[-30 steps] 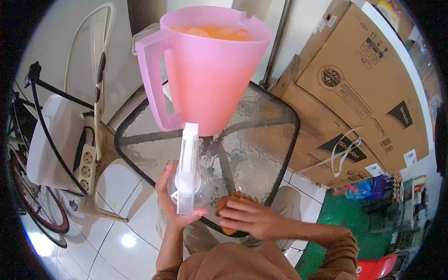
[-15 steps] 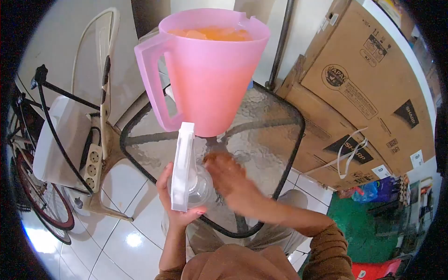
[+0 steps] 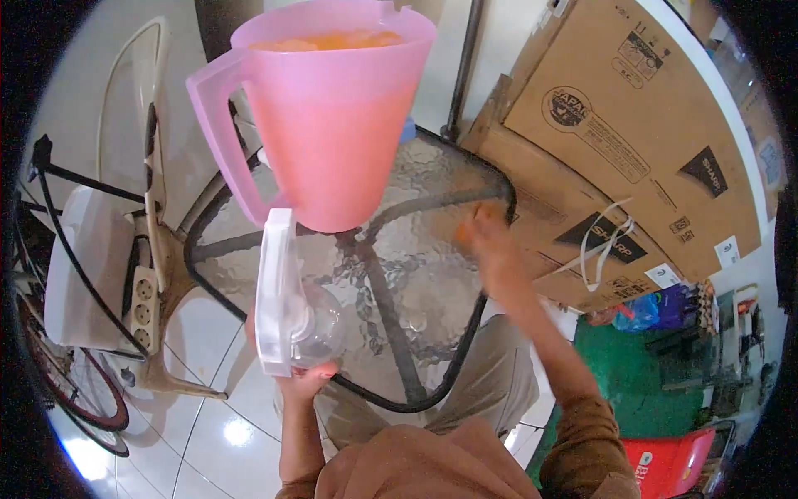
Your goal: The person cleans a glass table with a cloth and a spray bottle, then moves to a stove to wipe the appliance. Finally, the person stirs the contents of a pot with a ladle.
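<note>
Wiping the table (image 3: pixel 416 291) appears underway: right hand (image 3: pixel 492 241) on orange cloth (image 3: pixel 462 234), grip unclear; left hand (image 3: pixel 303 381) clamps spray bottle (image 3: pixel 291 312). Next stroke must clear jug (image 3: pixel 332 125).

Left hand (image 3: pixel 301 384) low and close, fingers (image 3: pixel 322 371) curled in a firm grip; right hand (image 3: pixel 486 239) far forward, arm outstretched, blurred

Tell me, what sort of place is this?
Most likely a home, perhaps a porch or storage corner. A small glass-topped table holds a pink pitcher, a bicycle stands on white floor tiles, and cardboard appliance boxes are stacked nearby. The left hand holds a spray bottle.
</note>
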A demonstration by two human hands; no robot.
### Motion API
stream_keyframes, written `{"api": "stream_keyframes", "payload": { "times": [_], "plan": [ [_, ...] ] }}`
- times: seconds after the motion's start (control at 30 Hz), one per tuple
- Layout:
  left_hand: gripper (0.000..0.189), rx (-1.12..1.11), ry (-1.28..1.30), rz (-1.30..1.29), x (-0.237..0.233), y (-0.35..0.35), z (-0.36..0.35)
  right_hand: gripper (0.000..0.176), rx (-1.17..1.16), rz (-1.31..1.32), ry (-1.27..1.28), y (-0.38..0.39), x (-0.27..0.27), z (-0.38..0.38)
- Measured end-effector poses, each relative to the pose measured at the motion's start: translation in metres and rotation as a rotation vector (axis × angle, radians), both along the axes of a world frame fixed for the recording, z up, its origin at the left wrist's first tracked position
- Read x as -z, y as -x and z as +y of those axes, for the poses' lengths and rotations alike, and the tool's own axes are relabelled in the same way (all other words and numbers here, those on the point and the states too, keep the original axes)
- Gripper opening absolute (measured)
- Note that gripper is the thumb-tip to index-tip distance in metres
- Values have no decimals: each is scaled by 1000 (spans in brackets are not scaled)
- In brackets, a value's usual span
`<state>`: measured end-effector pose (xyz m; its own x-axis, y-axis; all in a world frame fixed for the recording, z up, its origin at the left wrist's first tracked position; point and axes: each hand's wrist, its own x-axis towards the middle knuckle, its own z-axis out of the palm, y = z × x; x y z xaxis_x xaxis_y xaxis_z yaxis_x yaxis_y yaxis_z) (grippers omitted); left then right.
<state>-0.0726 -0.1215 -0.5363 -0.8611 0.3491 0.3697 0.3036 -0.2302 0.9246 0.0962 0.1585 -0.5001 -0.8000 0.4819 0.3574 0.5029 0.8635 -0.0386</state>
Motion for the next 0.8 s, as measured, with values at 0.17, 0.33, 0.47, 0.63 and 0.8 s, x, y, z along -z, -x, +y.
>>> {"api": "stream_keyframes", "payload": {
  "times": [0.17,0.33,0.47,0.63,0.8],
  "plan": [
    [124,23,-29,-48,-12,-3,5,46,-334,-131,182,-41,-32,-125],
    [125,-8,-29,-18,-10,-2,5,35,7,-53,239,-16,-22,-9],
    [125,16,1,1,-8,2,1,36,80,-2,142,-7,-20,22],
    [123,-12,-18,-61,-8,-6,4,27,-168,-106,-32,-53,-25,-62],
    [121,27,-49,-135,-26,-12,7,25,-173,57,-64,-40,-3,21]
  ]
}}
